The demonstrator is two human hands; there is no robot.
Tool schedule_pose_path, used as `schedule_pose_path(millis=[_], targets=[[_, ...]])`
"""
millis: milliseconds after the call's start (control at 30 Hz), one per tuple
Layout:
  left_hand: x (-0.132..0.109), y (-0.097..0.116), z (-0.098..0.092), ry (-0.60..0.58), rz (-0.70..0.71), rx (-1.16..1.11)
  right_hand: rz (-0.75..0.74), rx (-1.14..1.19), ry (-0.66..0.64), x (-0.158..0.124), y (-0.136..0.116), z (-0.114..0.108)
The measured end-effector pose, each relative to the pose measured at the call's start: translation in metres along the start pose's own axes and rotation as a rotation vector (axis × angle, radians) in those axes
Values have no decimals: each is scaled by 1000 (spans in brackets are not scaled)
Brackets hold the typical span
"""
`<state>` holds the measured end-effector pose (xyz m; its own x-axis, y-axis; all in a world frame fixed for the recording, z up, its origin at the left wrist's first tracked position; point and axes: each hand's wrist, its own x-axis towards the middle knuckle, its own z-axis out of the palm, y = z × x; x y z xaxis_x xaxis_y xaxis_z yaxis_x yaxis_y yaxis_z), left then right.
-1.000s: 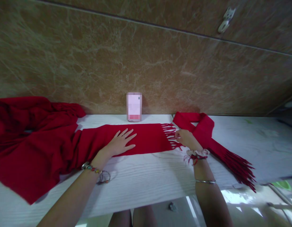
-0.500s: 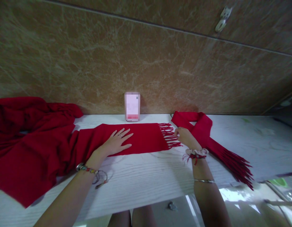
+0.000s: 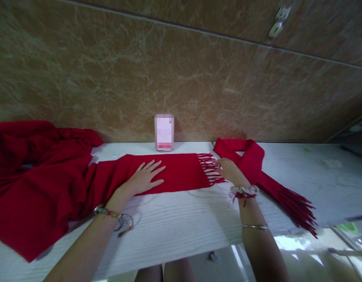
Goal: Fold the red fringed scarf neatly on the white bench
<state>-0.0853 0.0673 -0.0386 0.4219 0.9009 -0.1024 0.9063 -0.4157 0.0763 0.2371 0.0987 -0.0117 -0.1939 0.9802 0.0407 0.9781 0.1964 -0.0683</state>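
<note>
A red fringed scarf (image 3: 181,172) lies flat across the white table. My left hand (image 3: 145,178) rests on it with the fingers spread. At the scarf's right end, my right hand (image 3: 227,170) is closed in a pinch on strands of the fringe (image 3: 208,168); its fingertips partly hide them. A second red scarf, looped and narrow (image 3: 254,160), lies just beyond and to the right of that hand, its tassels (image 3: 298,205) pointing toward the front edge. The left part of the red cloth (image 3: 36,196) is bunched in loose folds.
A phone (image 3: 164,133) with a blurred screen leans upright on the brown marbled wall (image 3: 181,78) behind the scarf. The white table (image 3: 181,223) ends in front of my legs. A small white hook (image 3: 280,21) sits high on the wall. Some dark item (image 3: 357,141) stands at the far right.
My right hand has shifted very slightly at the fringe, its fingers still pinched. My left hand stays flat on the scarf.
</note>
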Motion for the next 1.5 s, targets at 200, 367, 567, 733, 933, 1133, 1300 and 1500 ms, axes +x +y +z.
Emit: schedule_pose_path(millis=[200,367,567,733,933,1133,1300,1500], targets=[[1,-2,4,16,8,-3,-243,67,1,8,-21,7],[1,-4,6,50,23,-21,131,-162,-41,-2,-6,1],[1,-3,5,34,14,-23,30,-29,157,-1,-7,-9],[1,-2,4,34,9,-19,-306,178,-68,1,-24,-4],[1,-5,6,53,29,-11,-31,-14,-142,-5,0,-4],[-2,6,3,79,94,-14,-272,137,-226,-7,-16,-18],[-2,17,6,23,116,-9,-186,59,-304,-13,-17,-11],[-1,15,9,37,116,-2,14,-52,-262,-18,-1,-22]])
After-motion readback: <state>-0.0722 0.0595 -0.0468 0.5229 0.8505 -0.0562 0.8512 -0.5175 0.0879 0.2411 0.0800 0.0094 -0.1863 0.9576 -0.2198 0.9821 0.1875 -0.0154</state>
